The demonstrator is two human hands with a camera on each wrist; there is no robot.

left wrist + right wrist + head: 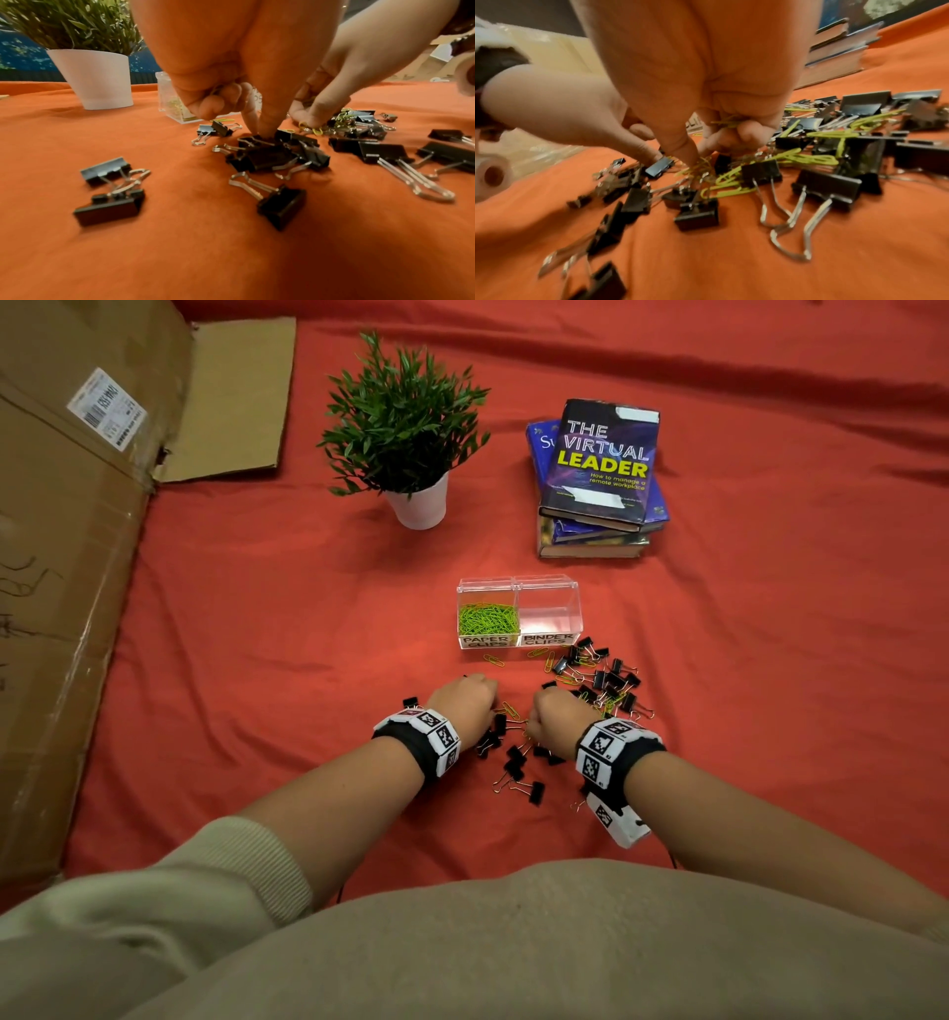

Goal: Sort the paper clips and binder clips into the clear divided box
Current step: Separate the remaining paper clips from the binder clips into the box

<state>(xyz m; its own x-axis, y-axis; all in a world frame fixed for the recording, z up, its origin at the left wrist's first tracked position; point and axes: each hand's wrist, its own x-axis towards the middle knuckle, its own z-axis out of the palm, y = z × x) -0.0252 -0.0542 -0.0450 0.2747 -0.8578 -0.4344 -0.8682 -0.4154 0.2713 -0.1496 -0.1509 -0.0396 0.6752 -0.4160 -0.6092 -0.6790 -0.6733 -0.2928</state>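
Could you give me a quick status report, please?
Both hands down in the pile: right hand holds paper clips, left hand too. Binder-clip bay empty. Nothing blocking.

Both forearms extended forward, bare, sleeves pushed up, marker bands on both wrists. Left hand (464, 706) knuckles up, palm down; index finger and thumb pointing straight down, tips (267, 130) pressed together at the surface, other fingers curled into the palm. Right hand (557, 719) just beside it, same pose: thumb and index tip (687, 160) reaching down, remaining fingers curled tight with green wire loops trapped in the palm. Hands close, not touching.
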